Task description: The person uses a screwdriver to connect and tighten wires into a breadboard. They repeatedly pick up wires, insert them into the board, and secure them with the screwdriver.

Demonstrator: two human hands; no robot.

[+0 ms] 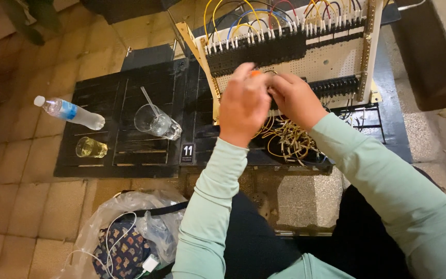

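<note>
Pale green sleeves fill the lower frame, both forearms reaching up toward a wiring panel (331, 62). Left hand (243, 103) is closed, fingers curled, with a small orange tip (254, 73) showing at its fingertips; what that tip belongs to cannot be told. Right hand (296, 98) is also curled, pressed close beside the left against the panel's middle; what it pinches is hidden behind the knuckles.

Panel stands tilted on a black slatted table (125, 113), resting at the table's far right part. It is a white perforated board with two rows of black terminal blocks (259, 51). Yellow, blue and red wires (243, 18) loop from the upper row. A loose bundle of yellow wires (287, 139) lies just below the hands.

On the table's left part: a clear plastic bottle (70, 112) lying on its side, a small glass (91, 148) of yellowish liquid, and a tipped glass with a straw (156, 122). A clear plastic bag (125, 232) sits on the tiled floor.
</note>
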